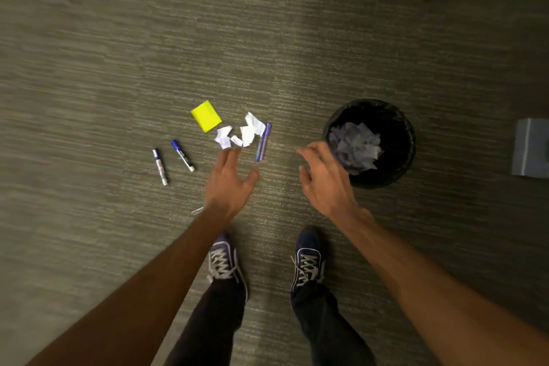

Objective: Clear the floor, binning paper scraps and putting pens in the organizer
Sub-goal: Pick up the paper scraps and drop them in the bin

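Both hands reach down, spread and empty, over litter on the carpet.

Counted: 2 markers well left of the left hand, 2 pens side by side just beyond its thumb, about 4 white paper scraps and 1 yellow note pad past its fingertips. The right hand, fingers apart, hangs beside 1 black bin holding scrap paper.

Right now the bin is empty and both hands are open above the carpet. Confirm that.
Not quite. The head view shows the bin already holds paper scraps. The rest stands: the left hand and right hand are open above the carpet.
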